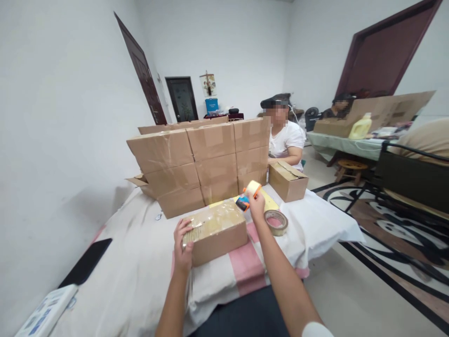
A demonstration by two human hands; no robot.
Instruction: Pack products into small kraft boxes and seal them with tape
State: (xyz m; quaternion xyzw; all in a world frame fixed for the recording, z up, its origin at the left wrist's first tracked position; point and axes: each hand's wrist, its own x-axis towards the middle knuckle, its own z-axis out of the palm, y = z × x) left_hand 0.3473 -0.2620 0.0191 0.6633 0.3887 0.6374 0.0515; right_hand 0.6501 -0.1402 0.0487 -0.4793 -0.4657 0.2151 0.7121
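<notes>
A cardboard box (219,241) lies on the cloth-covered table in front of me, its top covered with shiny clear tape. My left hand (183,241) rests against the box's left end, fingers on the top edge and thumb on the near side. Just beyond the right end, my right hand (257,203) is closed around a tape dispenser (242,202) with orange and blue parts and a pale roll. Beside my right forearm, a roll of brown tape (281,229) lies on the table. Something flat and yellow (269,201) lies behind my right hand.
Stacked cardboard boxes (215,171) form a wall across the table's far side. Another box (289,185) stands at the right, near a seated person in a white shirt (289,138). A dark flat object (86,262) lies at the left edge. A second table (345,142) stands farther right.
</notes>
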